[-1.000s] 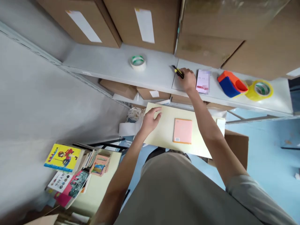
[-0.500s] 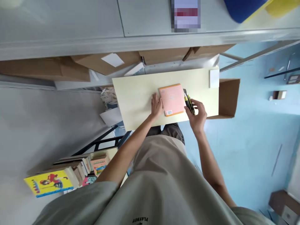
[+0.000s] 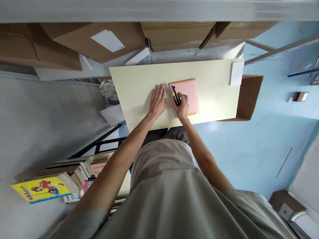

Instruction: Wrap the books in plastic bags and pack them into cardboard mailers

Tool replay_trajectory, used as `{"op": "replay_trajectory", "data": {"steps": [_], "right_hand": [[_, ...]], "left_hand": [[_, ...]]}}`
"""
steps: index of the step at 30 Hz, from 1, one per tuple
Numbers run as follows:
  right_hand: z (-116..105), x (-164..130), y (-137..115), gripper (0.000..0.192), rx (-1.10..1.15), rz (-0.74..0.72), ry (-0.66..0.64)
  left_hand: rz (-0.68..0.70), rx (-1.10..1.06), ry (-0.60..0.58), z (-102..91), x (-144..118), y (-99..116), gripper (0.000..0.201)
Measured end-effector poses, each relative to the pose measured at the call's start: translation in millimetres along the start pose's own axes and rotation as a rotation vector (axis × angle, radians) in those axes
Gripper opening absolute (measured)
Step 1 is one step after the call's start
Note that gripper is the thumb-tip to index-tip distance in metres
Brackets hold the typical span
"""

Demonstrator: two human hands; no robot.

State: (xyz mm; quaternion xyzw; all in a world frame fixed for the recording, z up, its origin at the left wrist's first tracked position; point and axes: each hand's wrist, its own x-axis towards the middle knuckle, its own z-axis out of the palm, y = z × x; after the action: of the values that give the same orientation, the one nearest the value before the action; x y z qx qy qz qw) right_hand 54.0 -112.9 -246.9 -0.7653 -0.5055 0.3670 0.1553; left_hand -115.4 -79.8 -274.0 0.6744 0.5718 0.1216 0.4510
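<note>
A pink book with orange edges (image 3: pixel 191 96) lies on a cream board (image 3: pixel 216 89), its upward face covered in fine lines. My right hand (image 3: pixel 183 107) is closed around a black-and-yellow utility knife (image 3: pixel 175 96) over the left part of the book. The knife's dark tip points up toward the book's upper left corner; whether the blade touches the book I cannot tell. Just left of the book, my left hand (image 3: pixel 158 100) rests flat on the board with its fingers stretched out.
A small white block (image 3: pixel 236 73) sits at the board's right end, beside an open cardboard box (image 3: pixel 251 96). Several cardboard boxes (image 3: pixel 176 36) stand on a shelf behind. Books, one with a yellow cover (image 3: pixel 42 190), are stacked at lower left, near a black metal frame (image 3: pixel 99 143).
My right hand has moved left with the knife, from beside the book to over it. The book's upward face now shows lines instead of a barcode. My left hand stays flat on the board.
</note>
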Motion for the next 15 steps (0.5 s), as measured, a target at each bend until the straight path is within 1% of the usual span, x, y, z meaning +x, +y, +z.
{"op": "replay_trajectory", "data": {"steps": [2,4,10,13,15], "right_hand": [[11,14,-4,0.068,-0.068,-0.033,-0.078],[18,22,-7,0.071,-0.105,-0.045,-0.127],[29,26,-15,0.076,-0.099,-0.008,-0.126],[31,25,-14,0.075,-0.146,0.019,-0.143],[33,25,-13,0.075,-0.153,0.012,-0.152]], "left_hand": [[-0.007,-0.008,0.006,-0.6,3,-5,0.078],[-0.011,-0.023,0.014,1.6,4,-7,0.08],[0.012,-0.047,0.034,9.7,5,-16,0.084],[0.017,-0.05,0.029,11.2,6,-20,0.085],[0.018,-0.065,0.033,11.8,6,-22,0.085]]}}
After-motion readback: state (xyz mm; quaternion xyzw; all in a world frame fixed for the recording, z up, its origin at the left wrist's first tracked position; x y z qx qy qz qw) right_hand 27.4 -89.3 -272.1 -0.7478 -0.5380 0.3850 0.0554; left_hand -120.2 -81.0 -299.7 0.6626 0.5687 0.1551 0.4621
